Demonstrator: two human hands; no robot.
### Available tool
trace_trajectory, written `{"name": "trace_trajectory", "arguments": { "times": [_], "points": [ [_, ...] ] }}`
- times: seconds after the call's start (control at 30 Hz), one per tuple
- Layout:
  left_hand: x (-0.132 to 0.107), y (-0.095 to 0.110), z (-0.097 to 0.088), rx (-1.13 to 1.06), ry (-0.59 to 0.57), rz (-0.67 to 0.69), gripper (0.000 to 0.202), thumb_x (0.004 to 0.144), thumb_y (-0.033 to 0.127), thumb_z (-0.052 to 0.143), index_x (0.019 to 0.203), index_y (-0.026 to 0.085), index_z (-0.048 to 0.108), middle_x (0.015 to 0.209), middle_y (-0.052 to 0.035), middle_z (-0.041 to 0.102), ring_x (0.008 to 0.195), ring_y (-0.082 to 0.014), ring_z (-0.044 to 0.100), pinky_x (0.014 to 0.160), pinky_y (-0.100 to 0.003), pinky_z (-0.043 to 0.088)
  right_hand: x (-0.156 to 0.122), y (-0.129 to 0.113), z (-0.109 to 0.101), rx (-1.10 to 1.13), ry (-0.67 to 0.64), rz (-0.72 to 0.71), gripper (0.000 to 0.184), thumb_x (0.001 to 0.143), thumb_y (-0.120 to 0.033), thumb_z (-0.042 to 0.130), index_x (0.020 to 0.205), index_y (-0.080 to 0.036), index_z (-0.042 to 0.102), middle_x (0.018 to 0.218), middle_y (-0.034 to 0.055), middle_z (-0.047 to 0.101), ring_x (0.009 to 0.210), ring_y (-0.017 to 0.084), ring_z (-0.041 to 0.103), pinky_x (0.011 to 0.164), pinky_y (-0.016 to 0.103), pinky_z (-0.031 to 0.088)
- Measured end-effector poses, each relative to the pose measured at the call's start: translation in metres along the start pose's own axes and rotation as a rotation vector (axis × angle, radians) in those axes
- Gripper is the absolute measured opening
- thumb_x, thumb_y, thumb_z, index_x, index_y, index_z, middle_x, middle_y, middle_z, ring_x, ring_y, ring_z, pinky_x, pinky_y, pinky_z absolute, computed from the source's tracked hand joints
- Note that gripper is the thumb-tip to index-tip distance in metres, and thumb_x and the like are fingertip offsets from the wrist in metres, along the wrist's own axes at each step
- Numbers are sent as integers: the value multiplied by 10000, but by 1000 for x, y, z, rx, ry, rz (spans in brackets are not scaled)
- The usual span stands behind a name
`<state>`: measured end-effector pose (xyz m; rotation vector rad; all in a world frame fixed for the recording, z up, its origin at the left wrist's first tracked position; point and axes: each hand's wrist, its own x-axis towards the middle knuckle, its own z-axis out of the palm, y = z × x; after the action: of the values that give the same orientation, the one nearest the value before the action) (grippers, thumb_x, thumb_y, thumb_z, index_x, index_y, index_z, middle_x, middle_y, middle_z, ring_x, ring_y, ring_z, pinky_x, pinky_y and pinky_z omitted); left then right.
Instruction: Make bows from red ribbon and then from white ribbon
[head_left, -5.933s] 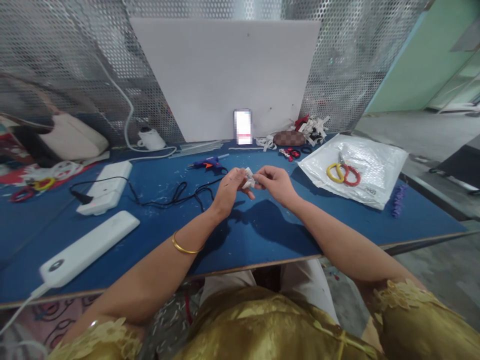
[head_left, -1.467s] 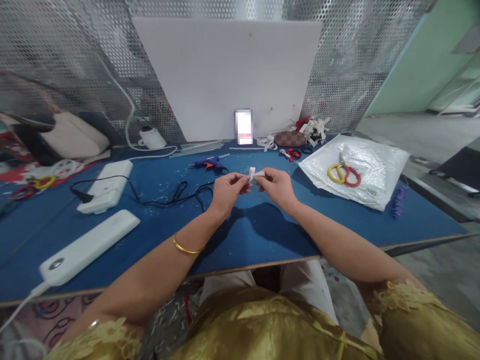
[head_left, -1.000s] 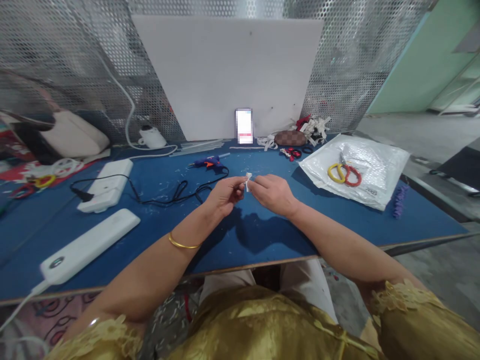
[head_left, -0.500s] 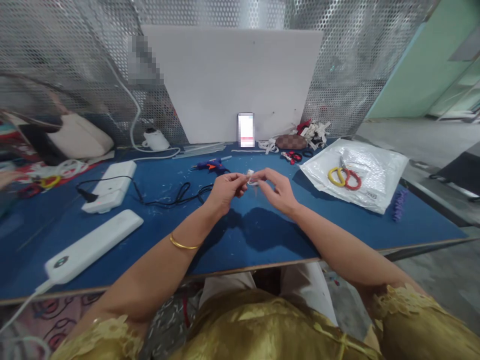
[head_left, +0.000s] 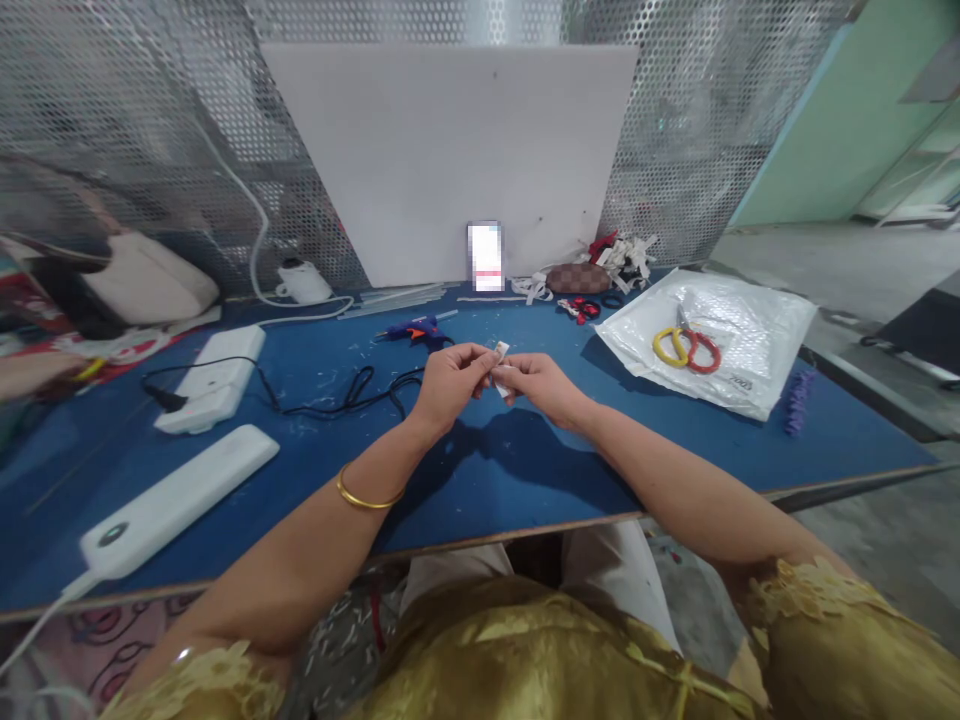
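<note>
Over the middle of the blue table, my left hand and my right hand meet fingertip to fingertip. Both pinch a small white strip, which looks like ribbon or fabric; its top end sticks up between the fingers and another bit shows below. Most of it is hidden by my fingers. Just beyond my left hand lies a blue and orange glue gun, its black cord running left.
Scissors with yellow and red handles lie on a white bubble mailer at right. A white power strip and a white power bank are at left. A phone leans on the white board. Another person's hand shows far left.
My right hand's fingers have closed in on the white strip, beside my left fingertips. The other person's hand at far left has come further into view.
</note>
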<state>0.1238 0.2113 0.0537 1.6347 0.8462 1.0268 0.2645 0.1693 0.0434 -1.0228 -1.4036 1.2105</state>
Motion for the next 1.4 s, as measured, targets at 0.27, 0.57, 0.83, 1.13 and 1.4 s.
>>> {"name": "trace_trajectory", "arguments": {
  "times": [0.27, 0.57, 0.83, 1.13, 1.4],
  "points": [
    [0, 0, -1, -96, -5, -109, 212, 666, 337, 705, 691, 157, 594, 430, 55, 458, 373, -50, 354, 381, -188, 254, 1, 0, -4, -668, -32, -158, 272, 905, -296, 355, 688, -180, 472, 603, -16, 487, 559, 106, 421, 543, 227, 292],
    [10, 2, -18, -405, -272, -562, 215, 561, 216, 744, 640, 153, 553, 366, 97, 330, 302, -2, 204, 356, -158, 154, -8, -4, -7, -1334, -132, -442, 226, 916, -210, 317, 933, -143, 532, 880, 96, 626, 697, 168, 531, 584, 264, 292],
    [6, 4, -12, -269, -127, -305, 362, 690, 497, 673, 724, 144, 605, 564, 11, 531, 420, -43, 407, 403, -173, 279, -1, 4, -10, -948, 119, -378, 222, 920, -237, 327, 836, -178, 523, 751, 26, 573, 653, 136, 482, 607, 236, 308],
    [0, 7, -7, 13, -28, -53, 258, 692, 382, 672, 621, 145, 598, 530, 8, 554, 455, -71, 445, 453, -196, 338, -1, 3, -6, -584, 255, -234, 225, 817, -405, 557, 822, -180, 554, 670, -20, 547, 591, 104, 460, 561, 217, 331],
    [1, -2, -4, 159, 35, 15, 217, 672, 356, 684, 642, 148, 632, 573, -3, 602, 517, -104, 510, 520, -216, 402, 8, 10, -9, -102, 290, -159, 224, 699, -375, 675, 727, -160, 616, 579, -25, 540, 551, 108, 522, 557, 241, 423]
  ]
}}
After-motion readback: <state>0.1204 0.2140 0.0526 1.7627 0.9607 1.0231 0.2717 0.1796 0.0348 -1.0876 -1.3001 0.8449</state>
